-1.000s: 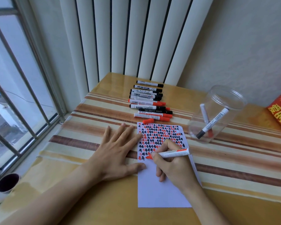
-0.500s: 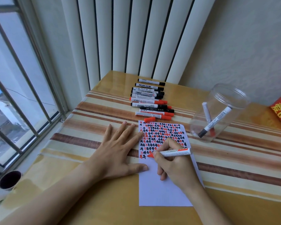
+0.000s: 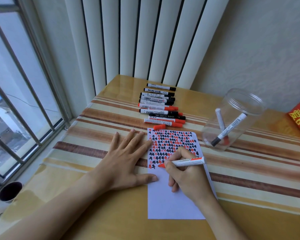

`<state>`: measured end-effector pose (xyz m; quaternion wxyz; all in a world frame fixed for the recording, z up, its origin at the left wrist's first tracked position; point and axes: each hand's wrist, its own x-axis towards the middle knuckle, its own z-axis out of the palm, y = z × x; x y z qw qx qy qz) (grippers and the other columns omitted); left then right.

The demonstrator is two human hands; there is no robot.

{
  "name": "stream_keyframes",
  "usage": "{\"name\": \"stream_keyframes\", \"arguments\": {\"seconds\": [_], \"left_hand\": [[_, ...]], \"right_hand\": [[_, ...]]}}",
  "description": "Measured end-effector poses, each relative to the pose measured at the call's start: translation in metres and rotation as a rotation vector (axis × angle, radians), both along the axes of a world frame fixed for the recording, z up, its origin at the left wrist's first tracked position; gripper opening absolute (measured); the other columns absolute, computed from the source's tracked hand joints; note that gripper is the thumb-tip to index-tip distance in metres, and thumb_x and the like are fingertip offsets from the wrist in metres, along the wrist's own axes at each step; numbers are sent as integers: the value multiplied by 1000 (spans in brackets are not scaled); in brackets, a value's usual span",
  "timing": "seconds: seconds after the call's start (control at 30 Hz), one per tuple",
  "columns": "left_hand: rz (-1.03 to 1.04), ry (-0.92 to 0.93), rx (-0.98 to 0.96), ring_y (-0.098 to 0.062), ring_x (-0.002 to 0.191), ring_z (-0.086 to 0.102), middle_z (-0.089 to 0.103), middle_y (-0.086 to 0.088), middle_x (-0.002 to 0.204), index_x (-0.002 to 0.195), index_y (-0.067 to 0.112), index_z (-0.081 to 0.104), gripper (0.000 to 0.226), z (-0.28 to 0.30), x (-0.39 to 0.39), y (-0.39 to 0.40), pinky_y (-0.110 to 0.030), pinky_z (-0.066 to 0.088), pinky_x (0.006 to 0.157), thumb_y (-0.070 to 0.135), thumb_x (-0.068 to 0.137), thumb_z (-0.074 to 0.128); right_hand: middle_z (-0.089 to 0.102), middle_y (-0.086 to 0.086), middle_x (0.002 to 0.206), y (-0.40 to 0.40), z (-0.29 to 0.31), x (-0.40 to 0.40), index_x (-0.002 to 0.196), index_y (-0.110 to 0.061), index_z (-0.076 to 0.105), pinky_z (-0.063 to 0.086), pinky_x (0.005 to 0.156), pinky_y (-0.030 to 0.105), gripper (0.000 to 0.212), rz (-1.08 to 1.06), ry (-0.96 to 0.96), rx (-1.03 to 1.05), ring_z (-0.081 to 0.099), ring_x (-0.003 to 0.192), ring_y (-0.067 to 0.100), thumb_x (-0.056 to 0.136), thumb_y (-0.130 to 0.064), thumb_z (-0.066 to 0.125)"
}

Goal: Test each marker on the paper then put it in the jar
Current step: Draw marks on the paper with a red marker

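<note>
Left hand (image 3: 123,163) lies flat, fingers spread, pinning the paper's (image 3: 173,203) edge to the desk (image 3: 111,219) so the right hand (image 3: 189,177) can grip the red marker (image 3: 184,162), tip on the sheet, jar (image 3: 232,118) beyond its knuckles.

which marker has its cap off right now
The red marker gripped in the right hand, its bare tip on the paper. Its loose red cap lies above the paper; the others are capped.
</note>
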<state>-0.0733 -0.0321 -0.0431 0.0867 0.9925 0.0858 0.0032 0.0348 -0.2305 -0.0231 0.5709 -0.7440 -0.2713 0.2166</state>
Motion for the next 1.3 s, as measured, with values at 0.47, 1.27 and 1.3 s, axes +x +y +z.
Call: {"name": "stream_keyframes", "arguments": {"seconds": [0.47, 1.27, 1.3], "left_hand": [[0, 5, 2, -17, 150, -33, -20, 5, 168, 157, 43, -16, 108, 0, 0, 0, -60, -11, 121, 101, 72, 14], [-1, -3, -2, -17, 150, -31, -19, 6, 168, 158, 42, -15, 108, 0, 0, 0, -60, -9, 121, 101, 71, 13], [-2, -7, -6, -17, 150, -31, -19, 6, 168, 158, 42, -15, 108, 0, 0, 0, -60, -10, 121, 101, 72, 14]], "right_hand": [[59, 21, 53, 1, 0, -1, 83, -12, 53, 45, 42, 30, 20, -7, 6, -9, 54, 41, 26, 96, -6, 67], [61, 22, 55, 2, -1, -1, 83, -12, 55, 47, 44, 31, 19, -28, 9, 12, 56, 41, 26, 97, -7, 67], [61, 22, 54, 2, -1, -1, 83, -11, 54, 47, 44, 31, 19, -25, 9, 9, 56, 41, 26, 97, -6, 66]]}}
